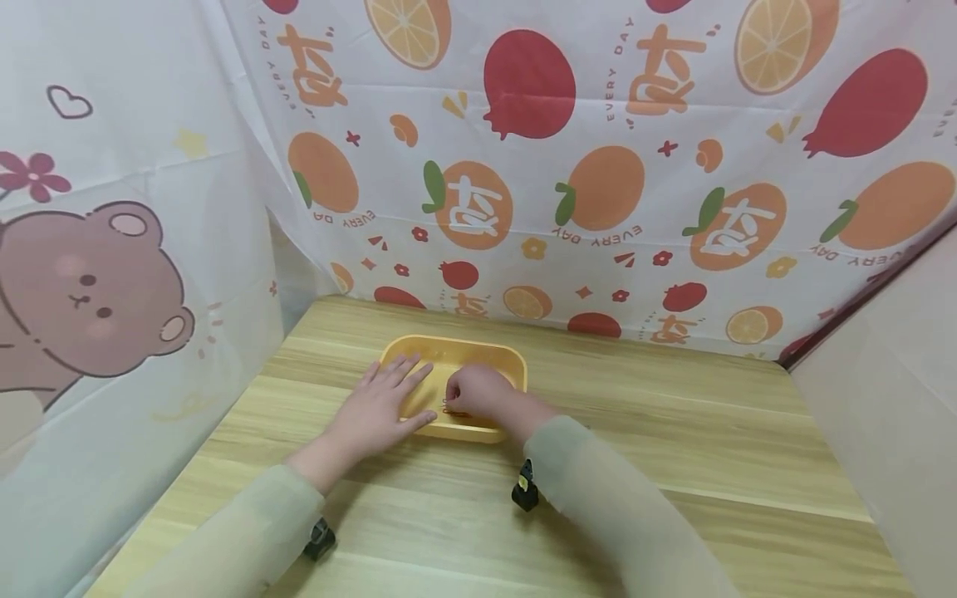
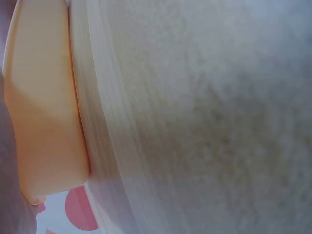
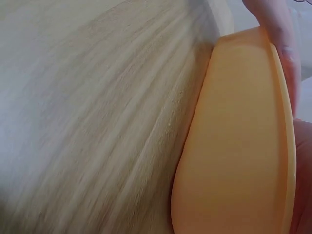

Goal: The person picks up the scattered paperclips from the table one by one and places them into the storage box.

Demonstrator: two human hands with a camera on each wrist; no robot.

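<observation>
A shallow yellow-orange plastic tray (image 1: 463, 431) with rounded corners sits on the wooden table. My left hand (image 1: 375, 414) lies over its left side, fingers spread and nearly straight, touching the rim. Inside the tray is my right hand (image 1: 482, 390), its fingers curled down towards the tray floor. A small, thin red looped thing (image 1: 446, 406) shows at those fingertips; its exact kind is too small to tell, and the hand covers part of it. Both wrist views show mainly the tray's outer wall (image 2: 46, 107), with the right one catching part of the left hand (image 3: 280, 29).
The light wooden table (image 1: 710, 432) stretches around the tray. Behind it hangs a white cloth (image 1: 538, 191) printed with fruit, and a cloth with a bear (image 1: 90, 291) hangs at the left. A pale panel (image 1: 882, 399) borders the right side.
</observation>
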